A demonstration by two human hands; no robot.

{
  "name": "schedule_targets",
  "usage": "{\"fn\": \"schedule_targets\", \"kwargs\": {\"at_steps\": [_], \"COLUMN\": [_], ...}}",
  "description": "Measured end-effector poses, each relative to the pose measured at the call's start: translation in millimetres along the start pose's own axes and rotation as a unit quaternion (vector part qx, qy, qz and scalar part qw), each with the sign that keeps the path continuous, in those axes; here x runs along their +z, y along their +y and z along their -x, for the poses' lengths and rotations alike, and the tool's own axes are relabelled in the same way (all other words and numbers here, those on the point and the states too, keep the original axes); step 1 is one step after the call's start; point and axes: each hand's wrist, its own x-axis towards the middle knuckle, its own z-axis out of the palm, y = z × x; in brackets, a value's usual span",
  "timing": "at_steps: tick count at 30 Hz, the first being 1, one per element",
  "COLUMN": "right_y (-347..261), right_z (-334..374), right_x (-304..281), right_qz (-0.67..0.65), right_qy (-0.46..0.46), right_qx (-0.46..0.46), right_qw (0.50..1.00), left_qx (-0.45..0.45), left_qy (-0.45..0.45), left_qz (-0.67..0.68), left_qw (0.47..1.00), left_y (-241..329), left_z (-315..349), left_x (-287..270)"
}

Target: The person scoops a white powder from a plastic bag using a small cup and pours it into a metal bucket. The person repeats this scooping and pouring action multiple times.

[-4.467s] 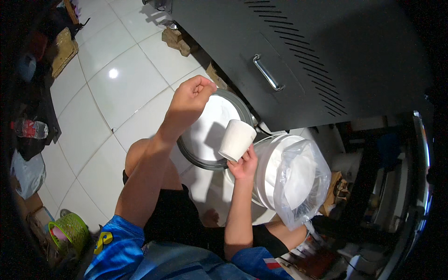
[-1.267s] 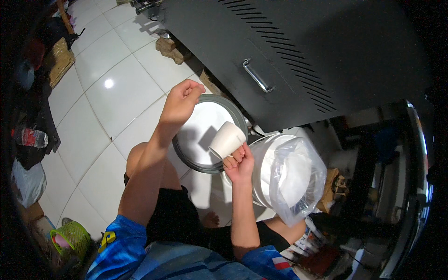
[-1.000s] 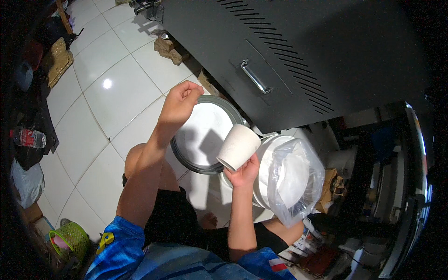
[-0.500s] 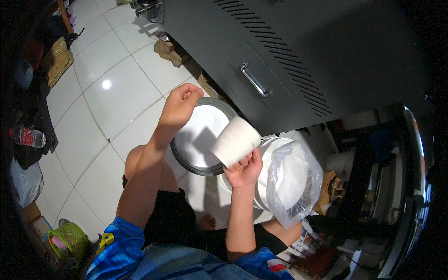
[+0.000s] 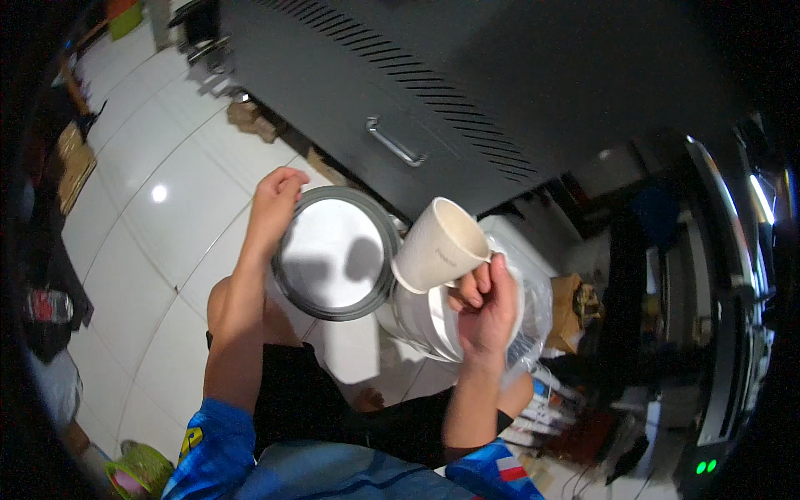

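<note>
My right hand (image 5: 485, 310) grips a cream-white mug (image 5: 437, 250) at its handle side. The mug is tilted, its mouth toward the upper right, and the part of its inside that shows looks bare. To its left stands a round container (image 5: 286, 279) with a wide dark grey rim and a smooth white surface (image 5: 325, 242) inside, on which shadows fall. By the rim's upper left is my left hand (image 5: 279, 200), its fingers curled together; whether they hold anything is hidden. Behind my right hand is a white bucket (image 5: 408, 329) with a clear plastic bag (image 5: 537, 321).
A dark grey metal cabinet (image 5: 333, 92) with a chrome handle (image 5: 396, 143) and slotted vents stands just beyond the container. White floor tiles (image 5: 150, 250) lie to the left. A green basket (image 5: 142, 471) is at lower left, a cardboard box (image 5: 565, 312) at right.
The mug has turned so its mouth now shows, and it has moved right, toward the bucket with the bag. The view has shifted; my left hand remains curled near the grey rim.
</note>
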Motion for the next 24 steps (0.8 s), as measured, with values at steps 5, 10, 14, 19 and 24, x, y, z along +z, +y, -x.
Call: {"fn": "schedule_targets", "kwargs": {"at_steps": [5,10,14,19,24], "right_y": [-94,-96,-12,80,117], "right_z": [19,3,-46,-76,-92], "right_x": [-64,-140,-195,-234,-261], "right_qz": [0.466,0.725,0.784,0.837,0.857], "right_qy": [-0.015,-0.092,-0.206,-0.254,-0.258], "right_qx": [-0.070,0.010,0.102,0.154,0.140], "right_qw": [0.882,0.683,0.576,0.460,0.424], "left_qx": [-0.004,-0.022,-0.029,-0.040,-0.038], "left_qy": [-0.025,-0.034,-0.030,-0.022,0.011], "left_qz": [-0.027,-0.060,-0.089,-0.104,-0.103], "left_qw": [0.999,0.997,0.995,0.994,0.994], "left_y": [-2,0,-1,1,5], "left_z": [-4,-2,7,21,33], "left_x": [8,5,-3,-16,-27]}}
